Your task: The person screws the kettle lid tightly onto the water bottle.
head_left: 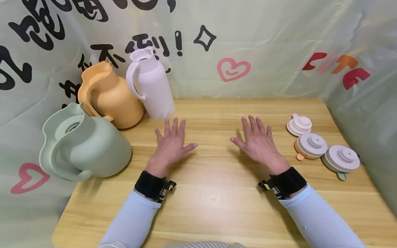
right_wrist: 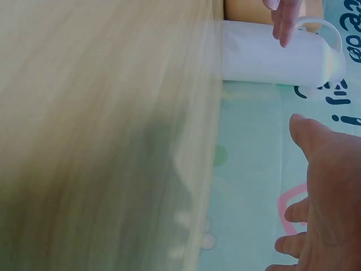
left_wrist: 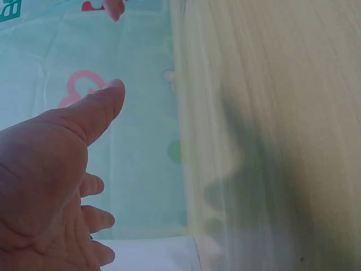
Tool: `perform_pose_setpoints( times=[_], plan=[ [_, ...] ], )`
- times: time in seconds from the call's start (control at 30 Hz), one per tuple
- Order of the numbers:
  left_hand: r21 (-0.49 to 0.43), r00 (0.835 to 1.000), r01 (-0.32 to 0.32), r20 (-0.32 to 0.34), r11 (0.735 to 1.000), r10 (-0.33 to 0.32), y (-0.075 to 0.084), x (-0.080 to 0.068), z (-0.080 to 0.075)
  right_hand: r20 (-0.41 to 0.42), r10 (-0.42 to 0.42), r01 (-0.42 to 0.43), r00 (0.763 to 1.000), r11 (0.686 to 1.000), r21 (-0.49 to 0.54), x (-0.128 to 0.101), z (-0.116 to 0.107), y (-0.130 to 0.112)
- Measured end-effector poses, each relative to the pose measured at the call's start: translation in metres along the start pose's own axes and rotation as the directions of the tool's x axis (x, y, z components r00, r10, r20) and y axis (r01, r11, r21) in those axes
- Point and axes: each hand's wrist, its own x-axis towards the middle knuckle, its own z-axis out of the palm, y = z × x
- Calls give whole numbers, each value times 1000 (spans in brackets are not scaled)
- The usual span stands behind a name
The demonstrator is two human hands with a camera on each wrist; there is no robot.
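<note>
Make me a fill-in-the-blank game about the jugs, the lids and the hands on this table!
1. The number of jugs standing at the table's left side is ____.
2. The jug nearest the camera is green, the middle one is orange, and the farthest one is ____.
3. The three lids lie beside the person's ____ hand.
4. The left hand holds ____.

Missing words: three; white; right; nothing
</note>
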Motion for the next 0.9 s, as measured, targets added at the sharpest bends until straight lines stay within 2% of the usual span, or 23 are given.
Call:
perform_pose_setpoints(
  times=[0.13,0.27,0.33,0.43,0.53,0.67,0.8,0.87,0.9],
  plan=[
    [-22,1000,1,-28,1000,-2,-4,0,-12,-50,-37,37,998,999,-3,2,-3,-1],
    [-50,997,2,-78,999,-5,-11,5,-39,-101,-79,78,992,997,-10,4,-8,-3],
    [-79,991,2,-132,997,-12,-16,8,-56,-111,-90,89,990,996,-10,4,-11,-4],
    [-148,965,5,-258,989,-44,-24,14,-82,-118,-95,97,988,995,4,6,-13,-7],
    [-226,913,13,-395,974,-104,-30,20,-104,-137,-102,106,985,994,18,8,-13,-9],
    [-351,832,41,-506,935,-226,-35,26,-122,-188,-117,125,975,992,35,9,-12,-11],
    [-455,729,65,-586,888,-353,-42,36,-129,-270,-123,143,955,988,55,10,-11,-11],
    [-480,669,74,-627,874,-400,-47,43,-130,-315,-129,159,940,985,70,11,-11,-11],
    [-506,647,84,-628,859,-433,-50,46,-131,-337,-138,172,931,982,74,11,-11,-11]
  ],
)
